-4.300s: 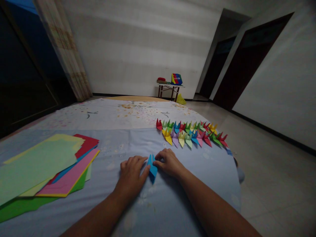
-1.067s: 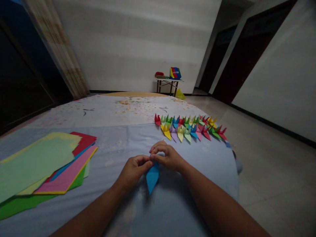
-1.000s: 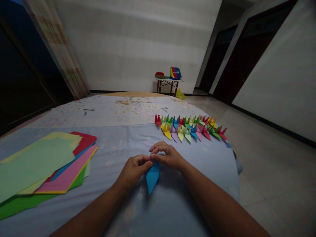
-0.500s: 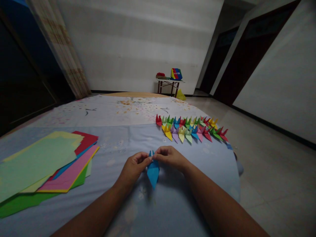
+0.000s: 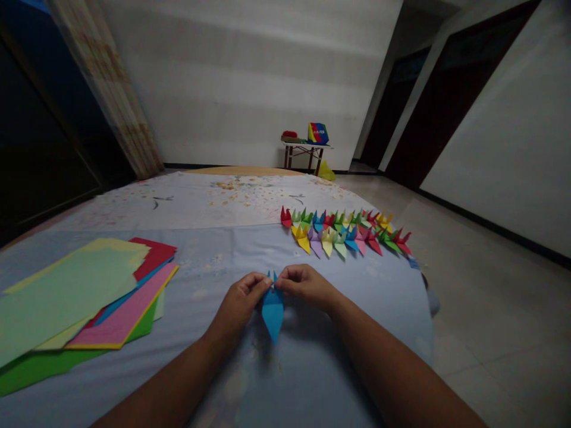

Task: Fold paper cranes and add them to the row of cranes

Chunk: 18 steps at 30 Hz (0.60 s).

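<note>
Between my two hands hangs a blue paper crane point(image 5: 273, 312), part-folded, its wide point facing down and two narrow points standing up at the top. My left hand point(image 5: 248, 293) pinches its upper left side between thumb and fingers. On the other side, my right hand point(image 5: 304, 284) is closed on the upper right narrow point. The fingertips cover part of the folds there. Beyond my right hand, rows of folded paper cranes point(image 5: 328, 239) in many colours stand on the table.
To the left lies a fanned stack of coloured paper sheets point(image 5: 66, 297). A pale blue flowered cloth point(image 5: 214, 380) covers the near table. Against the far wall, a small table point(image 5: 307, 145) holds a colourful bag point(image 5: 318, 134); a yellow bag point(image 5: 326, 171) lies by its legs.
The blue paper has shifted very slightly left and turned a little, its lower point now further left. Both hands keep their pinch on it.
</note>
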Each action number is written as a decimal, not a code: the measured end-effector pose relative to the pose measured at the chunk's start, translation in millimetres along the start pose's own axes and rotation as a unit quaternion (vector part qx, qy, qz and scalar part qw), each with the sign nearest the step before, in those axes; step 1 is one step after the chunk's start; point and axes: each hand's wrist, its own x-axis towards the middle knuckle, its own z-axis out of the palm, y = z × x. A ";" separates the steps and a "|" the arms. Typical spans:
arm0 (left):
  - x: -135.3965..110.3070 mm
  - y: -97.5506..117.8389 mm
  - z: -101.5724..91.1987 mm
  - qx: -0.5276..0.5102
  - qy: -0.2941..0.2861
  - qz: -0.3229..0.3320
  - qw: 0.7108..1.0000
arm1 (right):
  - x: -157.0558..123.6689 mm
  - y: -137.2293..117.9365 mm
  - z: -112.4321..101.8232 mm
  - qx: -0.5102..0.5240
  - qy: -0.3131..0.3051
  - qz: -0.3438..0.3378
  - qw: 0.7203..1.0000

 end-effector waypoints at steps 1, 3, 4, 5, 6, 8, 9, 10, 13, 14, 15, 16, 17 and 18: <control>-1.3 2.5 1.0 -0.002 -0.002 0.004 1.000 | 0.2 -0.1 0.3 0.000 0.009 -0.005 1.000; -3.7 6.7 2.8 -0.007 -0.006 0.006 1.000 | 0.6 0.0 1.0 -0.003 0.034 -0.015 0.999; -4.6 7.7 3.5 -0.009 -0.008 0.000 1.000 | 0.8 0.1 1.3 -0.003 0.046 -0.020 0.999; -5.0 7.7 3.9 -0.011 -0.009 -0.010 1.000 | 1.0 0.2 1.4 -0.003 0.055 -0.023 0.998; -4.9 6.9 4.0 -0.014 -0.009 -0.021 1.000 | 1.1 0.3 1.3 -0.002 0.058 -0.026 0.998; -3.4 3.2 3.2 -0.020 -0.011 -0.040 0.999 | 1.4 0.5 0.7 -0.003 0.057 -0.031 0.998; -2.3 1.0 2.4 -0.023 -0.013 -0.045 0.999 | 1.5 0.4 0.3 -0.003 0.054 -0.033 0.998; -1.2 -1.1 1.4 -0.026 -0.015 -0.049 0.998 | 1.5 0.2 -0.2 0.001 0.050 -0.036 0.998; 1.0 -4.4 -1.5 -0.048 -0.026 -0.062 0.997 | 1.3 -1.7 -1.3 0.031 0.049 -0.046 0.997; 1.0 -4.5 -2.0 -0.059 -0.032 -0.066 0.996 | 1.1 -2.6 -1.4 0.044 0.052 -0.047 0.997; 0.7 -4.1 -2.2 -0.069 -0.039 -0.069 0.994 | 0.9 -3.4 -1.4 0.057 0.056 -0.047 0.996; 0.2 -3.6 -2.1 -0.077 -0.045 -0.074 0.993 | 0.8 -4.0 -1.3 0.068 0.058 -0.048 0.995; -0.5 -3.0 -1.7 -0.082 -0.053 -0.079 0.992 | 0.7 -4.3 -1.3 0.078 0.059 -0.048 0.994; -1.3 -2.4 -1.2 -0.084 -0.058 -0.083 0.991 | 0.7 -4.3 -1.3 0.088 0.059 -0.049 0.993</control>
